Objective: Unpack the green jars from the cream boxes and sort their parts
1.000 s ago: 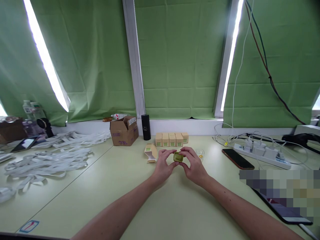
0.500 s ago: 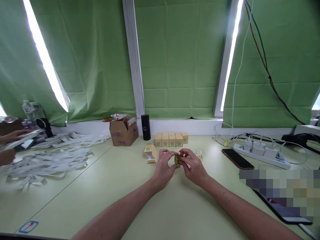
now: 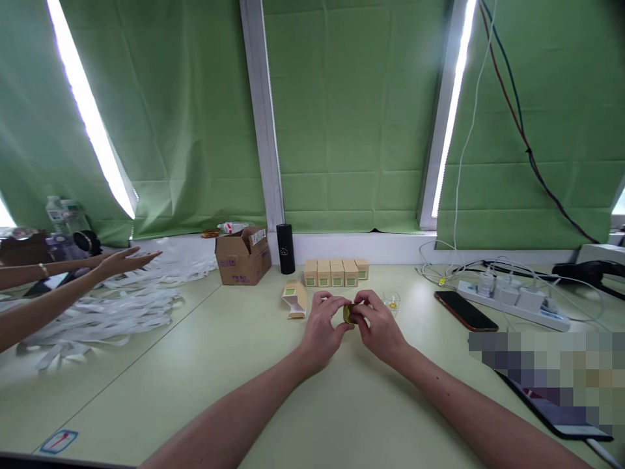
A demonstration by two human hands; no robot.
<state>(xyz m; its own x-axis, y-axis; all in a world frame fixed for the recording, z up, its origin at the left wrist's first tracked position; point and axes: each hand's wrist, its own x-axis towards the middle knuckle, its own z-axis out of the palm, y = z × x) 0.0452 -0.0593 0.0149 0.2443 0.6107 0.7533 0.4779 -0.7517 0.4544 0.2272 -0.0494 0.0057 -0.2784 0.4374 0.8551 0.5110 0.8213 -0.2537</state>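
the green piece (image 3: 348,314) sits between your hands: your left hand (image 3: 321,330) pinches it between thumb and fingers, while your right hand (image 3: 379,327) grasps its right side, hiding part of it. let the left bear it steadily and the right do the fine work, pressing lightly and evenly so it shouldn't skew. small wrist turns seem wise, with the clear cup (image 3: 391,300) just beside your right knuckles and the carton (image 3: 295,299) near your left. stay low over the table (image 3: 195,391), so a slip would drop gently.
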